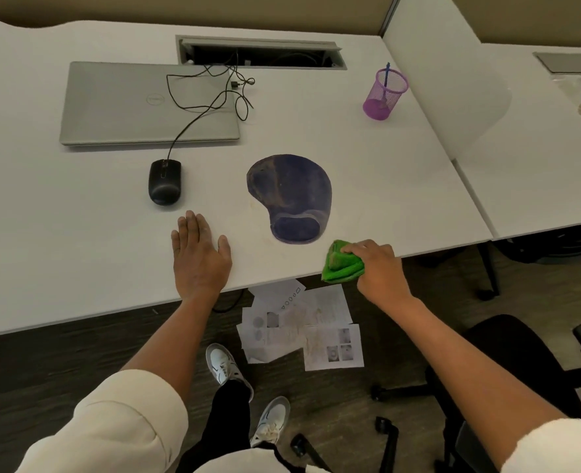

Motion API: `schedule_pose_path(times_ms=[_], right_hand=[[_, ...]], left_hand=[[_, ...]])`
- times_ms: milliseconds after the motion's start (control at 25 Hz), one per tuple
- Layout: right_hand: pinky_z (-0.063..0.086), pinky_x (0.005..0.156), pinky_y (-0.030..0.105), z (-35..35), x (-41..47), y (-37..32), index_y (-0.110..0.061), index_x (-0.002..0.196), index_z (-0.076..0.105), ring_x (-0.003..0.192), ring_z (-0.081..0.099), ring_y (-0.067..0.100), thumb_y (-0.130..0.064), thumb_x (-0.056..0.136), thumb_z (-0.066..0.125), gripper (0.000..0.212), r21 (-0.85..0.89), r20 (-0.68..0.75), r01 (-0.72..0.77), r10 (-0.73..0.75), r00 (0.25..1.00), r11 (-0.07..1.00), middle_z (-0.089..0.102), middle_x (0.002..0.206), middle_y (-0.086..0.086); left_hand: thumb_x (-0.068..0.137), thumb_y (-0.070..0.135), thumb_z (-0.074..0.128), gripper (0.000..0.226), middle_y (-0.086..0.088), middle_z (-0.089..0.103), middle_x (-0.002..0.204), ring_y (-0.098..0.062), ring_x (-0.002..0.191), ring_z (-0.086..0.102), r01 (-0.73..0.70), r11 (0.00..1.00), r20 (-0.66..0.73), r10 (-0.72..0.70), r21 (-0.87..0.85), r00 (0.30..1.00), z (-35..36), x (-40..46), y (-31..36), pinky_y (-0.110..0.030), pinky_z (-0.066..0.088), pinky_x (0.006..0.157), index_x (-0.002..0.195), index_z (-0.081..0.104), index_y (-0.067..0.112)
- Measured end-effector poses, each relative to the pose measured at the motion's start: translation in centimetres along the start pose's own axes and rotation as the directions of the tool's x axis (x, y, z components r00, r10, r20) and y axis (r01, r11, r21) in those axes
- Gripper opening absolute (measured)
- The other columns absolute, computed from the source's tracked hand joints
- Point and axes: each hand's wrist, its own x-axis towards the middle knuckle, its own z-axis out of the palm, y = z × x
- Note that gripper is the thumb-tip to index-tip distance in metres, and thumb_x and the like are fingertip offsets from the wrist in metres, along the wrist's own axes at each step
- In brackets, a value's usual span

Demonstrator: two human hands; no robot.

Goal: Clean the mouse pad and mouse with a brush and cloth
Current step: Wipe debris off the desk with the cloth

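Observation:
A dusty dark blue mouse pad (290,196) with a wrist rest lies in the middle of the white desk (77,233). A black wired mouse (164,181) sits to its left, off the pad. My right hand (379,268) grips a bunched green cloth (341,262) at the desk's front edge, just right of and below the pad. My left hand (200,257) lies flat, palm down, on the desk between the mouse and the pad, holding nothing. A purple mesh cup (384,94) at the back right holds a thin blue-handled tool, possibly the brush.
A closed grey laptop (145,104) lies at the back left with the mouse cable looped over it. A cable slot (261,52) is behind it. Loose printed sheets (302,329) lie on the floor under the desk edge. A black office chair (507,370) stands at the right.

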Motion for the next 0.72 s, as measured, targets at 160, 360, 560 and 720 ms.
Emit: schedule_pose_path(times_ms=[160,360,560,720], right_hand=[[0.047,0.093,0.040,-0.3,0.2,-5.7,-0.026,0.133,0.058,0.109,0.054,0.026,0.004,0.078,0.059,0.062,0.197,-0.030,0.173,-0.170,0.985,0.965,0.061,0.130,0.001],[0.047,0.087,0.045,0.6,5.8,-15.4,-0.028,0.135,0.056,0.110,0.050,0.029,0.003,0.076,0.059,0.067,0.093,-0.045,0.310,-0.307,0.951,0.946,0.059,0.130,0.000],[0.043,0.080,0.041,3.3,3.2,-14.1,-0.030,0.129,0.061,0.107,0.050,0.022,-0.003,0.077,0.068,0.059,-0.037,-0.010,0.382,-0.383,0.924,0.923,0.060,0.129,-0.005],[0.041,0.082,0.039,2.6,-0.1,-9.6,-0.030,0.126,0.062,0.108,0.051,0.021,-0.011,0.080,0.070,0.050,-0.031,0.034,0.393,-0.391,0.920,0.919,0.061,0.129,-0.007]], left_hand=[[0.107,0.041,0.030,0.069,-0.014,0.005,0.171,-0.028,0.158,0.002,-0.003,1.000,0.003,0.003,-0.006,1.000,-0.1,-0.1,0.0,-0.041,0.000,0.129,0.162,0.009,0.005],[0.107,0.042,0.029,0.069,-0.015,0.004,0.171,-0.027,0.158,0.000,-0.013,1.000,0.008,0.013,-0.016,1.000,-0.2,0.1,-0.3,-0.039,-0.002,0.129,0.162,0.009,0.005],[0.107,0.043,0.030,0.070,-0.014,0.004,0.171,-0.026,0.159,-0.001,-0.006,1.000,-0.010,0.006,-0.013,1.000,0.1,0.1,-0.2,-0.038,-0.004,0.127,0.162,0.010,0.006],[0.107,0.043,0.030,0.070,-0.012,0.002,0.171,-0.025,0.159,-0.002,-0.009,1.000,0.003,0.009,-0.030,1.000,0.1,0.1,-0.4,-0.039,-0.003,0.128,0.163,0.008,0.007]])
